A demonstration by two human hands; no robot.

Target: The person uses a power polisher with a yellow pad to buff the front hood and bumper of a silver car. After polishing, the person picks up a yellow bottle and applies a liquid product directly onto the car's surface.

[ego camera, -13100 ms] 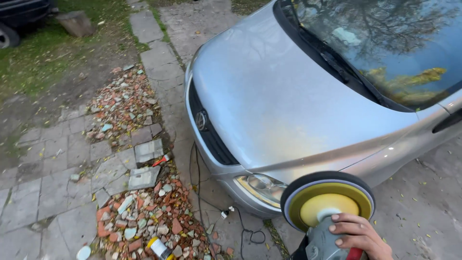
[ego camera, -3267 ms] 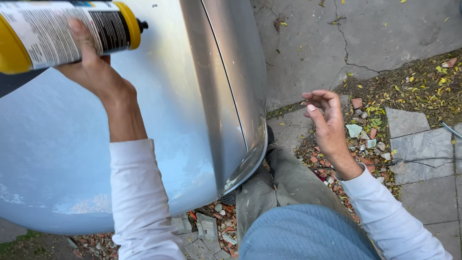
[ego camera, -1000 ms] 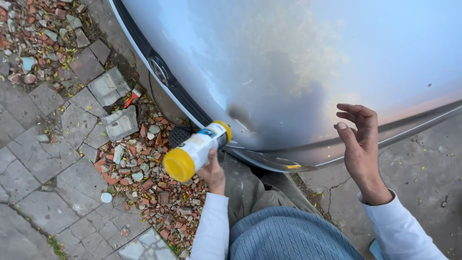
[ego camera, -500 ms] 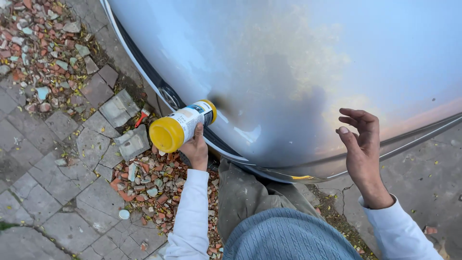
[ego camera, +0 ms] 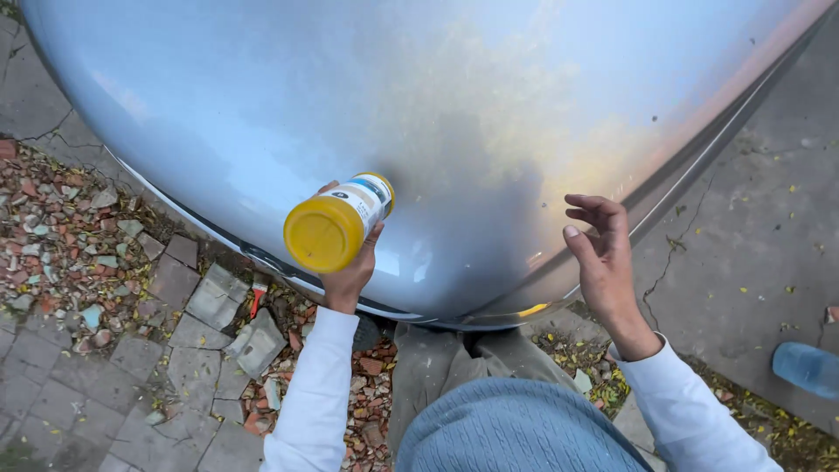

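My left hand [ego camera: 351, 269] grips a bottle [ego camera: 336, 225] with a yellow base and white label, tipped nozzle-first against the silver car bonnet [ego camera: 454, 122]. The yellow bottom faces the camera. My right hand [ego camera: 601, 253] hovers empty just over the bonnet's front edge, fingers curled and apart. The bonnet fills the upper view, dull and hazy in its middle. Both arms wear white sleeves, and my knees are below the bumper.
Broken bricks and rubble [ego camera: 70, 253] lie on grey paving stones [ego camera: 210, 306] at the left. Cracked concrete [ego camera: 752, 227] with yellow leaves is at the right. A blue object [ego camera: 808, 367] shows at the right edge.
The view has swung further over the bonnet. My left hand has brought the bottle up from beside the bumper onto the bonnet surface. My right hand stays hovering near the front edge.
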